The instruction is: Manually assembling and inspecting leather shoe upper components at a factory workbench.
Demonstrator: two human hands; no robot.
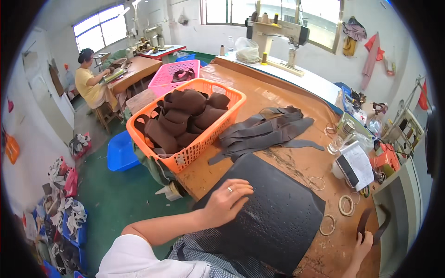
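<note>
A curved dark strip (381, 224) is held pinched in the grip of the right hand (364, 244), out to the right of the black mat (273, 204). Nothing is seen in the grip of the left hand (227, 201), whose fingers are loosely bent over the mat; whether its surface is touched cannot be told. As far as can be judged, only this one strip has been taken up; a loose pile of grey-brown strips (273, 132) is left just beyond the mat's far edge. Brown moulded pieces (190, 111) are heaped in the orange basket (190, 155), beyond the mat and to its left; whether they are finished cannot be told.

The mat's near-left edge is extended over the checked cloth (199, 248) at the lap. To its right, some bare tabletop (343, 250) is offered for movement, though pale rings (346, 205) are scattered there and reach nearly to the mat's edge.
</note>
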